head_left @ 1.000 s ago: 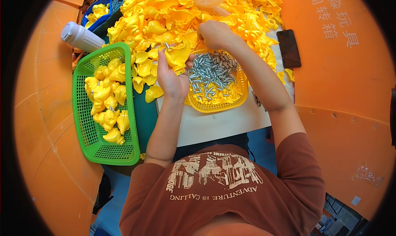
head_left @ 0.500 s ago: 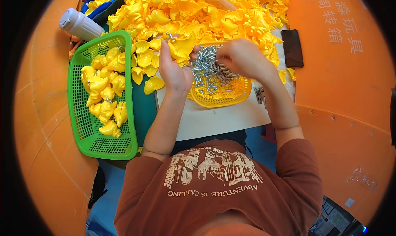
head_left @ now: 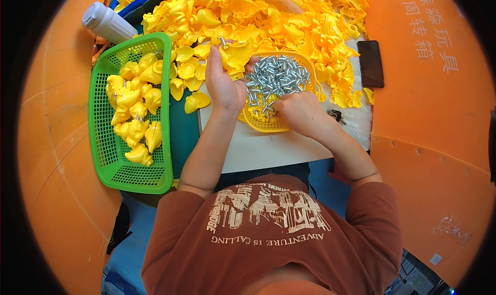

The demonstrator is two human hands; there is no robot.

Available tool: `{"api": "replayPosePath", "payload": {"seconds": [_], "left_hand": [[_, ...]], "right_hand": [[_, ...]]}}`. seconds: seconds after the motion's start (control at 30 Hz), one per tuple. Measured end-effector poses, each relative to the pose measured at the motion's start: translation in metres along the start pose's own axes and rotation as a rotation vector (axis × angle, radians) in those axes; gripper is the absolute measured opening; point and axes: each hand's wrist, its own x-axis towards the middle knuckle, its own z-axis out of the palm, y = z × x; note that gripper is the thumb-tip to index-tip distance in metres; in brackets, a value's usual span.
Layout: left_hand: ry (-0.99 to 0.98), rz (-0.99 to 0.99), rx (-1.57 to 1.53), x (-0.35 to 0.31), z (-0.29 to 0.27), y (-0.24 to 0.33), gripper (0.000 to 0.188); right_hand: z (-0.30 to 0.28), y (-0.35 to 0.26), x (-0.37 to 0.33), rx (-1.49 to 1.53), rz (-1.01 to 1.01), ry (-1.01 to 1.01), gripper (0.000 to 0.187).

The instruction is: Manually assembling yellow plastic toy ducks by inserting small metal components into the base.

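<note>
Orange panels (head_left: 429, 109) wall in a white-topped desk (head_left: 274, 153), where thumb and fingers of the left hand (head_left: 226, 91) clamp a yellow plastic half-shell (head_left: 239, 55) with a metal pin (head_left: 223, 43) poking up at its rim. Over the last second the right hand (head_left: 304, 112) has come back from the heap of yellow shells (head_left: 206, 17) to the near side of the yellow basket (head_left: 266, 128), so its work is now beside the loose metal pins (head_left: 276, 74); its fingers are curled together, though I can't tell whether they pinch anything. Farther out, the heap covers the desk's far side, a green basket (head_left: 167, 114) of rounded yellow figures (head_left: 137, 117) sits by the left edge, and a black phone (head_left: 370, 62) lies at the right. Pale characters mark the right-hand panel; pale lettering crosses the brown T-shirt (head_left: 279, 243).
</note>
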Motion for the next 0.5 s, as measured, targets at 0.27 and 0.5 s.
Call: {"api": "replayPosePath", "payload": {"seconds": [0.27, 0.5], "left_hand": [[0.015, 0.003, -0.021, 0.004, -0.002, -0.004, 0.038], [-0.025, 0.027, -0.002, 0.003, -0.001, -0.001, 0.039]], "right_hand": [[0.001, 0.004, -0.004, -0.057, 0.035, 0.091, 0.008], [-0.024, 0.014, -0.024, 0.011, 0.144, 0.143, 0.013]]}}
